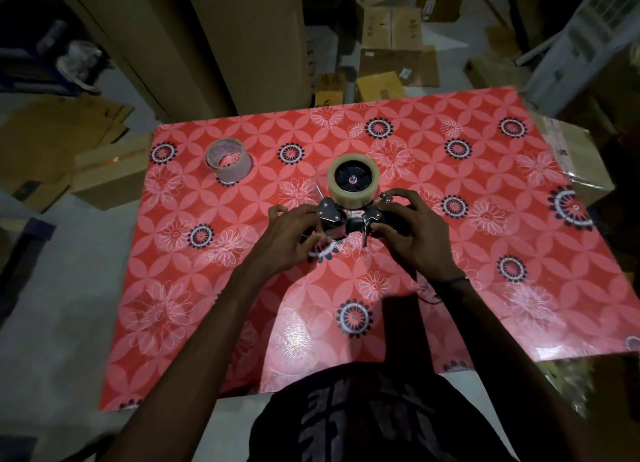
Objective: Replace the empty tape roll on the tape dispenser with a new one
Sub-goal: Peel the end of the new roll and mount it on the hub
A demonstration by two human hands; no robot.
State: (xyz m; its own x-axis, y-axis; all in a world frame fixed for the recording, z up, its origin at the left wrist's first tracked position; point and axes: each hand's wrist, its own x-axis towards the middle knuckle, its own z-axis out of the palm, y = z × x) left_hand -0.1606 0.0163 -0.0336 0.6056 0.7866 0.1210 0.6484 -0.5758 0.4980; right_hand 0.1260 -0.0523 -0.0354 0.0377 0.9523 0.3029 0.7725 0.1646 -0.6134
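A black and metal tape dispenser [348,220] lies on its side on the red flowered table [485,288]. A full clear tape roll [353,193] sits on its black hub. My left hand [294,234] pinches the tape end beside the dispenser's metal front plate. My right hand [414,231] grips the dispenser's handle side, fingers curled over it. The empty cardboard roll [229,161] stands alone at the table's far left, apart from both hands.
Cardboard boxes [391,45] crowd the floor beyond the table's far edge, and more flattened cardboard [69,139] lies to the left. A tall cardboard column [221,38] rises behind the table. My dark shirt [374,420] fills the near edge.
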